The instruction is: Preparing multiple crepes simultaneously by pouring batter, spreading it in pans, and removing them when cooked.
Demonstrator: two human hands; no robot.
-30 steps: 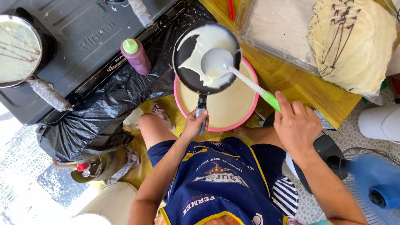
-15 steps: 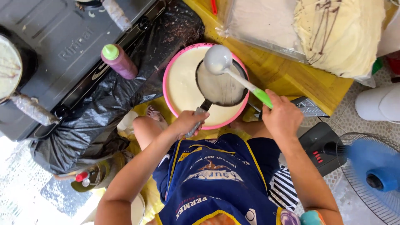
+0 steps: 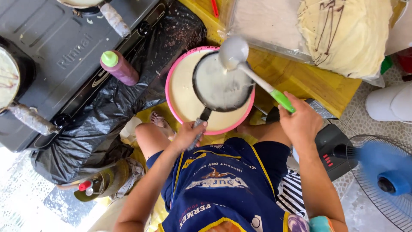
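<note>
- Head view, looking straight down: the left hand is clamped on the handle of a small black pan, which it holds level over a pink-rimmed bowl of pale batter.
- The right hand is closed around the green grip of a white ladle; the ladle's cup sits at the far rim of the pan, tipped toward it.
- Batter already covers most of the pan's face in a thin whitish film, so I judge the step in hand to be coating the pan over the bowl, with any excess falling back into the bowl below.
- The pan and bowl sit near the person's knees, just right of a crumpled black plastic sheet and a purple squeeze bottle with a green cap.
- Farther left lies a dark gas stove with another batter-coated pan at its left edge, its handle wrapped.
- Far right, a stack of thin cooked crepes rests on a yellow wooden table; a blue fan spins at the near right.
- The next move likely calls for a steady left wrist to keep the film even while carrying the pan left, and for parking the ladle in the bowl without drips.
</note>
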